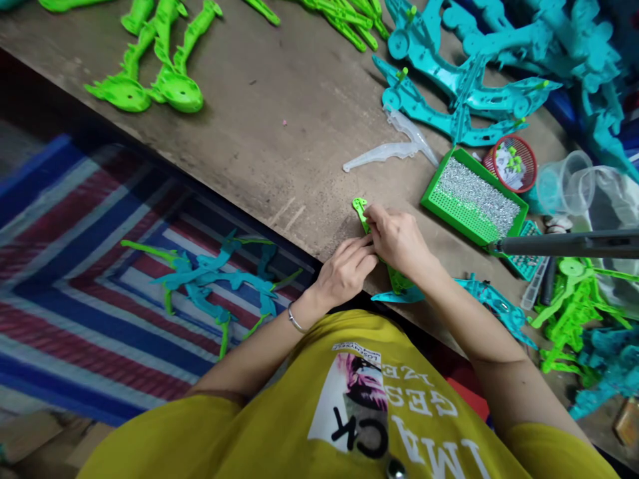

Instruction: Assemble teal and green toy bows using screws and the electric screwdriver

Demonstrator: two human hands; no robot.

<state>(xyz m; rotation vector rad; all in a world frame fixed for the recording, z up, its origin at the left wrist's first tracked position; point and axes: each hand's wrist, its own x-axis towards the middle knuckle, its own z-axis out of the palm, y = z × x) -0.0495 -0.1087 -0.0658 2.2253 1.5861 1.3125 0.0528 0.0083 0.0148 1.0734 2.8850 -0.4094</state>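
Note:
A bright green moulded plastic part runs under both hands on the worn wooden bench, its small tip showing above my fingers. My left hand, with a thin bracelet at the wrist, grips the part from the near side. My right hand pinches it from above. Much of the part is hidden by my fingers. A teal plastic piece lies right under the part's lower end.
Piles of green and teal plastic parts crowd the bench. A green tray of silver beads, a red round basket, clear plastic cups and a dark rod stand to the right. Beyond the bench edge, parts lie on a striped mat.

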